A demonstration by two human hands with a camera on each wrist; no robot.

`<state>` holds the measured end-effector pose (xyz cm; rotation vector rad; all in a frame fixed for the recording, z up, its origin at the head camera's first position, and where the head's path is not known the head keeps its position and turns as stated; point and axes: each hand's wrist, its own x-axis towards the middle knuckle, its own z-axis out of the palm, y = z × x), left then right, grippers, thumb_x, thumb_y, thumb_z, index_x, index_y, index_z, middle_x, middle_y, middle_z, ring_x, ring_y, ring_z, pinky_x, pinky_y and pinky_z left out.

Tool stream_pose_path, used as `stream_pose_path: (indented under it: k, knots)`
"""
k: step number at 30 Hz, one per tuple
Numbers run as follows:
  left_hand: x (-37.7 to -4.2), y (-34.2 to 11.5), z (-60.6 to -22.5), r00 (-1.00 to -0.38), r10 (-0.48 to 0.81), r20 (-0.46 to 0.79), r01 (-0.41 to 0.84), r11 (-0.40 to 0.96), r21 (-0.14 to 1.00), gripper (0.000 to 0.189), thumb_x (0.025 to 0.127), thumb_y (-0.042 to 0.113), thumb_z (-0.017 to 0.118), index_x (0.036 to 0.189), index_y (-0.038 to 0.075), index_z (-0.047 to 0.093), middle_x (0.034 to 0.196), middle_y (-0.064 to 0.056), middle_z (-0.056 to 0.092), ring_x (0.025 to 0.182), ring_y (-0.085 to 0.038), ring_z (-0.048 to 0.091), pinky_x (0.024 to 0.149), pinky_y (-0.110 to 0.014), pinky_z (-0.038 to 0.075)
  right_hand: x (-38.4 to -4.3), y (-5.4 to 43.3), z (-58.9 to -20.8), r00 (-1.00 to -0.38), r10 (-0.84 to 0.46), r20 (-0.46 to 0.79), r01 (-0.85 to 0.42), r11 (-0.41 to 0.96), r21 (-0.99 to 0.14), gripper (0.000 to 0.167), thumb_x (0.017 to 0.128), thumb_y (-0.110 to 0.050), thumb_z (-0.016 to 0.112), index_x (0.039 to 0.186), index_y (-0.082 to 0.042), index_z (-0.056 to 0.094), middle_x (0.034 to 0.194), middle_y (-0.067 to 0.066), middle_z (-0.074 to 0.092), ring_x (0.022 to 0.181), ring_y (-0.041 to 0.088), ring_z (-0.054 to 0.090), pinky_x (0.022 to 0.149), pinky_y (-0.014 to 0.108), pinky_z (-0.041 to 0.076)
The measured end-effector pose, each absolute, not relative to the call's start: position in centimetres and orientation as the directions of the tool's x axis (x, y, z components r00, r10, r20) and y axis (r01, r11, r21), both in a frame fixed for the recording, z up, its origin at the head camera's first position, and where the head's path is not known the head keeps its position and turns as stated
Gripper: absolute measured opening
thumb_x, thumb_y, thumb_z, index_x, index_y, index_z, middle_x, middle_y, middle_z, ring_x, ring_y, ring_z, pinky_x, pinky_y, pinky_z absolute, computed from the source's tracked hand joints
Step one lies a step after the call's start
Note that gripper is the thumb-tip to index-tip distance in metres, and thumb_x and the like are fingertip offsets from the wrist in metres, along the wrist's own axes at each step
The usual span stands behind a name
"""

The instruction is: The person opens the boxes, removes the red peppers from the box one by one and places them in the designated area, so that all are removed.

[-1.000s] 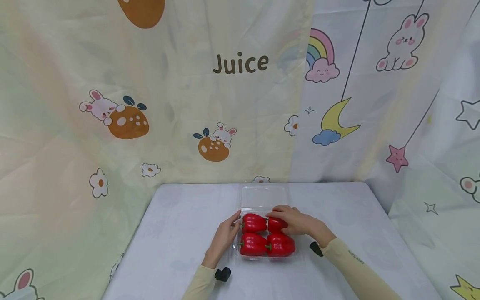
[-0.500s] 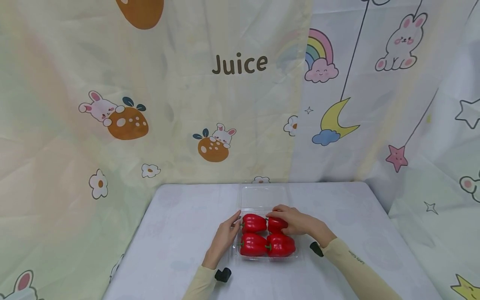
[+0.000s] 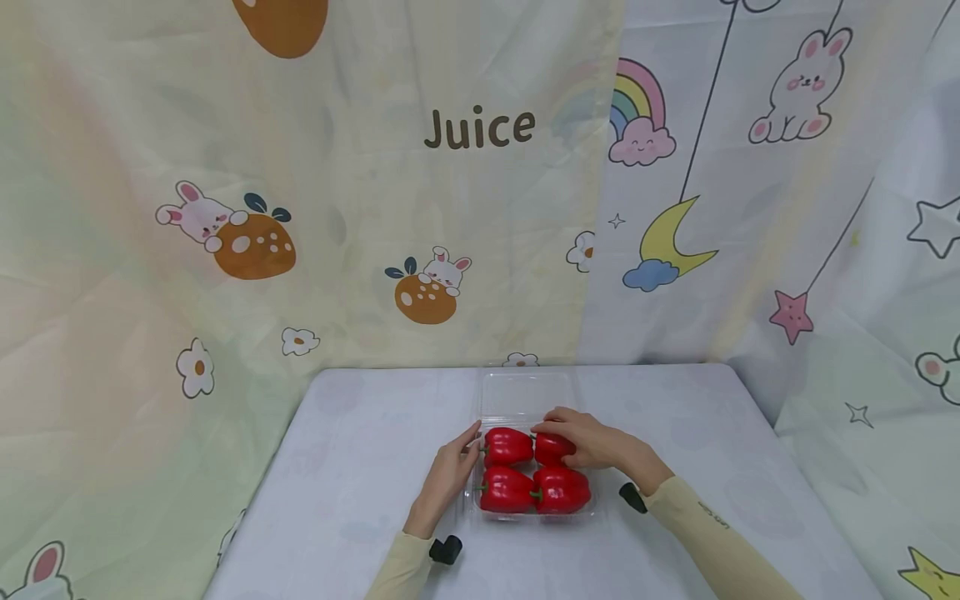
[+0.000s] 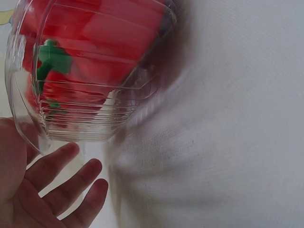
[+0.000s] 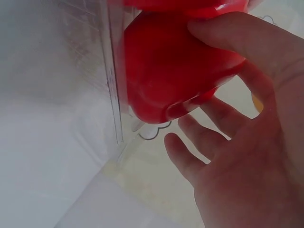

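Curtain (image 3: pixel 337 175) with cartoon prints fills the background, the word "Juice" lettered on its pale yellow part. White table (image 3: pixel 375 467) stands below it. Two cream sleeves reach in over the table: right sleeve (image 3: pixel 720 542), left sleeve (image 3: pixel 401 568). Clear plastic box (image 3: pixel 540 517) sits on the table between the hands, its lid (image 3: pixel 529 395) folded back, away from the person.

Right hand (image 3: pixel 596 442) grips the far right pepper (image 3: pixel 553 451), thumb on the near side, index finger on the far side; in the right wrist view the other fingers are spread apart. Left hand (image 3: pixel 446 477) is at the box's left edge, fingers extended; the left wrist view shows three of them spread. Firm contact with the rim: cannot tell.

Four red peppers lie in the box in two rows of two. Near right pepper (image 3: pixel 564 490), near left pepper (image 3: pixel 507 490) and far left pepper (image 3: pixel 508 447) lie on their sides, stems pointing left. Black blocks: one beside the left wrist (image 3: pixel 446 550), one beside the right (image 3: pixel 632 497). Stems green.
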<state>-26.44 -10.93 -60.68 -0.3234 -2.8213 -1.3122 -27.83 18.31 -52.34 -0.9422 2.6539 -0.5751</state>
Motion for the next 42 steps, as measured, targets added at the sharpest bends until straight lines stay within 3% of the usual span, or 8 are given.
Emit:
stream_pose_path:
  k: [17,36,42]
  knots:
    - [-26.43,-10.94,-60.72,-0.98,0.176,0.093,0.184,0.622,0.761,0.046,0.105,0.028,0.053,0.151,0.021,0.048,0.136,-0.008,0.066,0.104,-0.019,0.071,0.072,-0.019,0.056,-27.4,18.11,-51.7,-0.787,-0.594,-0.166,-0.454,0.741,-0.495,0.073,0.079,-0.007,0.082,0.145,-0.017,0.052,0.144,0.013,0.047,0.133,0.034,0.044,0.09,0.05,0.059]
    - [-26.37,-10.84,-60.6,-0.978,0.181,0.099,0.192,0.622,0.759,0.046,0.106,0.028,0.052,0.151,0.02,0.048,0.136,-0.009,0.065,0.105,-0.02,0.071,0.073,-0.021,0.057,-27.25,18.58,-51.47,-0.8,-0.582,-0.146,-0.415,0.713,-0.565,0.072,0.079,-0.012,0.082,0.144,-0.017,0.052,0.139,0.011,0.049,0.126,0.029,0.047,0.085,0.046,0.061]
    - [-26.3,-10.9,-60.54,-0.976,0.19,0.105,0.202,0.618,0.76,0.046,0.106,0.026,0.052,0.151,0.017,0.048,0.136,-0.01,0.066,0.105,-0.021,0.071,0.077,-0.026,0.06,-27.19,18.6,-51.86,-0.817,-0.565,-0.117,-0.414,0.715,-0.563,0.073,0.077,-0.014,0.084,0.143,-0.019,0.053,0.137,0.009,0.049,0.125,0.028,0.047,0.083,0.044,0.062]
